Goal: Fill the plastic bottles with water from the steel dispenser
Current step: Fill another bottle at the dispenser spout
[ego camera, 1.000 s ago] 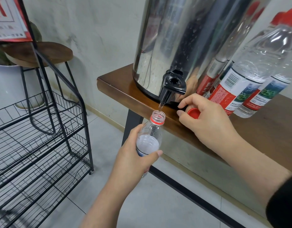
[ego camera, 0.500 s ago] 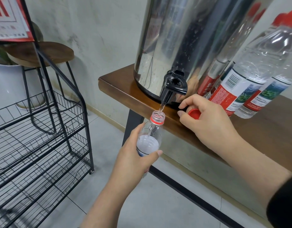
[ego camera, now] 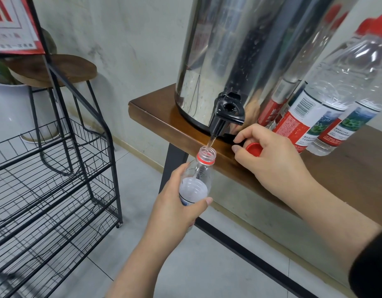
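Steel filled the top of the head view: the steel dispenser point(ego camera: 239, 50) stood on the wooden table point(ego camera: 347, 168) close to its front edge, its black tap point(ego camera: 227, 115) overhanging that edge and letting a thin stream fall into the open neck of the plastic bottle point(ego camera: 198, 175). The left hand point(ego camera: 175, 207) was wrapped round the bottle's lower body, holding it just below the tap and out past the table edge, over the tiled floor. The right hand point(ego camera: 271, 160) rested on the table beside the tap, its curled fingers holding the red cap point(ego camera: 254, 149). The likeliest trouble, as I judged it, was the narrow neck drifting off the stream — a small tilt of the left wrist would send water down the hand and onto the tiles; an overflow would follow if the tap ran on too long, though the water line itself was hard to read. A squeeze on the thin plastic could also push water out. Room was tight to the right, where capped bottles point(ego camera: 327, 104) crowded against the dispenser — a careless right elbow could topple them. To the left a black wire rack point(ego camera: 56, 168) stood well apart, leaving open floor beneath the bottle.
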Demonstrator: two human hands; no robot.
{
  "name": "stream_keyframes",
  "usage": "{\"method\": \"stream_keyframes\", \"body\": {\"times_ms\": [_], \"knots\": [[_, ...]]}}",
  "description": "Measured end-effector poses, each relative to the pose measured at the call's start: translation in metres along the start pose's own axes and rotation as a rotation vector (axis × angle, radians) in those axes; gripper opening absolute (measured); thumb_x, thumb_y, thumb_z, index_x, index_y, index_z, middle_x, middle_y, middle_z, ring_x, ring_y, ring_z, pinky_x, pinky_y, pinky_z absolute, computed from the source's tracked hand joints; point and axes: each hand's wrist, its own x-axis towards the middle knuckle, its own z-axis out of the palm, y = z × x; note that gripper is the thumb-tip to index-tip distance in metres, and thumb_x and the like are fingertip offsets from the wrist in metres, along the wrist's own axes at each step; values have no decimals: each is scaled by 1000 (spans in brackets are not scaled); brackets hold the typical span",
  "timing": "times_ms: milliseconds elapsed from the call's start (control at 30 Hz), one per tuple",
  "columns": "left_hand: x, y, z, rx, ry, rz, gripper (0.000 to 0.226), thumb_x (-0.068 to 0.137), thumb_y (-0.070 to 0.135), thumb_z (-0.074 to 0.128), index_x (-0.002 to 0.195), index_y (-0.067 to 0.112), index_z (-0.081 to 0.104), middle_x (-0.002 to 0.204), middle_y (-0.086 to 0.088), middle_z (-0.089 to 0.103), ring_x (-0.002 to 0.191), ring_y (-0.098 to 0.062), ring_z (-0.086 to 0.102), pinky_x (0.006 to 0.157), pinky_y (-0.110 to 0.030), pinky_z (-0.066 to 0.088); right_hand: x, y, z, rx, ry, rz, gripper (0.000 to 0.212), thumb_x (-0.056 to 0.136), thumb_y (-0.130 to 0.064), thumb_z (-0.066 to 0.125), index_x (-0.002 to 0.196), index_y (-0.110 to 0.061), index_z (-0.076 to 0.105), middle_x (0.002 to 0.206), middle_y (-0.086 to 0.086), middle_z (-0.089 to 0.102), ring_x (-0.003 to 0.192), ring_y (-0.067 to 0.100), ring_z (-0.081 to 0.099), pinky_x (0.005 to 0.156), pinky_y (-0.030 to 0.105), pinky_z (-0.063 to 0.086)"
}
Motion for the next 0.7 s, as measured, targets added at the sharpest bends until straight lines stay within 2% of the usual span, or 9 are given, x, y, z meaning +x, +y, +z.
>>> {"method": "stream_keyframes", "body": {"times_ms": [167,333,467,600,700], "knots": [[1,-1,1,24,-5,-7,80,83,30,84,144,52,37,131,24,55,115,-2,56,66,3,43,0,0,0,-1,0,-5,7,91,-39,69,94,-39,62,85,-15,66,83,2,61,68,23,48],[2,-4,2,53,-1,-8,82,82,33,84,145,53,34,134,26,53,123,-5,54,73,6,42,0,0,0,1,0,-5,7,91,-39,69,94,-39,62,85,-15,65,84,0,59,66,21,47],[3,-6,1,50,4,-8,85,82,33,84,147,52,33,138,24,52,126,-8,54,70,5,42,-1,0,0,0,6,-1,7,90,-39,69,92,-39,62,86,-15,65,83,0,58,64,19,42],[3,-5,0,45,16,5,84,82,34,84,147,52,34,136,26,53,124,-4,54,73,4,43,0,0,1,-9,8,3,7,90,-40,69,92,-41,62,88,-17,64,84,-3,57,62,15,39],[2,-5,0,33,15,1,79,82,32,84,142,54,37,127,26,57,116,-3,58,69,2,44,0,-1,0,0,0,3,7,90,-40,69,93,-40,62,88,-17,65,85,-2,58,63,16,40]]}}
